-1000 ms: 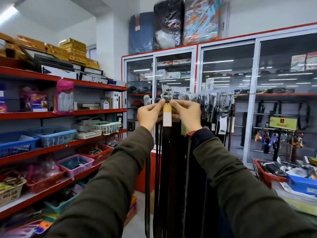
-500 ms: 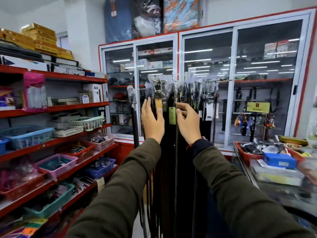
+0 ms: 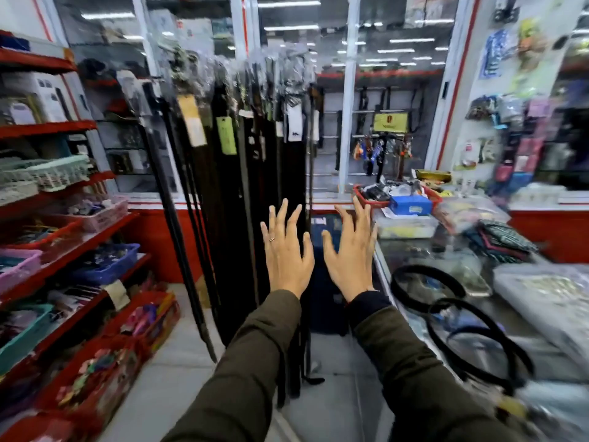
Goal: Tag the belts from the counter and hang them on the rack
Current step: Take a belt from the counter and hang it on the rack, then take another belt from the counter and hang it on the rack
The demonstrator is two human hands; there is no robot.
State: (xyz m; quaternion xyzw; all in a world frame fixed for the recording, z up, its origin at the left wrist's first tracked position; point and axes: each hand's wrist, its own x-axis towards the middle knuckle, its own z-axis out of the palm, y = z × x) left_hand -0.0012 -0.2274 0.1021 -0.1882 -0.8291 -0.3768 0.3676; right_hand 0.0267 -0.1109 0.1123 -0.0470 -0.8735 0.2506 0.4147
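Many dark belts [image 3: 242, 193] hang from the rack [image 3: 223, 68] ahead, some with yellow, green and white tags [image 3: 227, 135] near their buckles. My left hand [image 3: 288, 250] and my right hand [image 3: 349, 250] are spread, palms forward, empty, in front of the lower part of the hanging belts and apart from them. On the glass counter [image 3: 414, 282] to the right lie loose black belts [image 3: 468, 339] in coils. The view is blurred by motion.
Red shelves [image 3: 73, 247] with baskets of small goods line the left side. Glass cabinets stand behind the rack. A red basket [image 3: 360, 193], a blue box [image 3: 411, 205] and bagged goods crowd the counter's far end. A tiled aisle runs between shelves and counter.
Both hands have let go of the tagged belt at the rack's top and dropped to waist height with fingers spread. The view has swung down and to the right, toward the counter.
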